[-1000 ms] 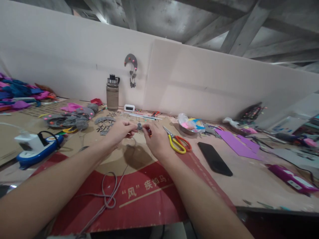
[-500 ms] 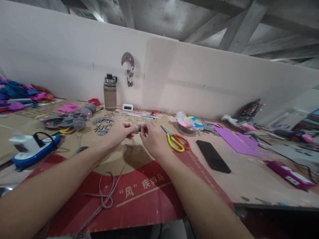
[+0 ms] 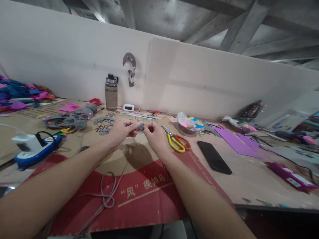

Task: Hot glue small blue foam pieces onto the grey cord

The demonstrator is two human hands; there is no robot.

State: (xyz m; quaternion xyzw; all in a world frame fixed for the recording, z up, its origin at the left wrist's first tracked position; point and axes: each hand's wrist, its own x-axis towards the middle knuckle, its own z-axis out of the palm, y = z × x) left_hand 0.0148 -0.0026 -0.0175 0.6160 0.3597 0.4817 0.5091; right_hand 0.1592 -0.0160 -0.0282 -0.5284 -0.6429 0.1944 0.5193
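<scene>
Between my fingertips is a small grey felt piece (image 3: pixel 141 126), pinched on its left edge by my left hand (image 3: pixel 126 128) and on its right by my right hand (image 3: pixel 153 132). Both hands are closed, held above the cardboard sheet (image 3: pixel 139 212) with its red printed front. A grey cord (image 3: pixel 107 196) lies looped on the red part and runs up toward my left hand. Scissors (image 3: pixel 176 141) with one yellow and one orange handle lie just right of my right hand. Grey felt cut-outs (image 3: pixel 103 123) lie left of my left hand.
A black phone (image 3: pixel 214 157) lies at the right, near purple felt (image 3: pixel 238 144) and a bowl (image 3: pixel 188 129). A bottle (image 3: pixel 111 93) and small clock (image 3: pixel 128 107) stand at the back. At left is a blue power strip (image 3: pixel 37 154). A grey felt crescent (image 3: pixel 129 59) hangs on the wall.
My right-hand fingers have shifted on the grey felt piece, which now shows more fully between the hands. The cord and scissors stay where they lay; the view has shifted slightly.
</scene>
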